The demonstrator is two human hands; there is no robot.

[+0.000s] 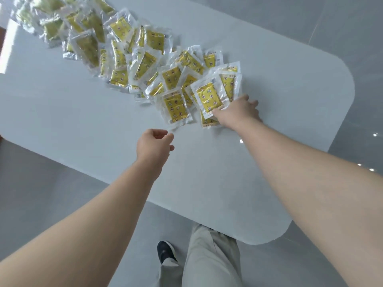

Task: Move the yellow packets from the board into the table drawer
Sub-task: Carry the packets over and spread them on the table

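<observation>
Several yellow packets in clear wrappers lie in a long overlapping heap [132,59] across a white board [269,90] with rounded corners. My right hand [238,113] grips the near corner of the top packet [208,98] at the heap's near right end, thumb on its wrapper. Just to the left lies another yellow packet [176,109]. My left hand [154,145] hovers below that one, fingers loosely curled, holding nothing and touching no packet. No drawer is in view.
The board's near edge runs diagonally from the left side to a rounded corner [261,239] near my legs. Grey glossy floor [342,27] surrounds it. My trouser leg [209,259] and dark shoe [164,250] are below the board edge.
</observation>
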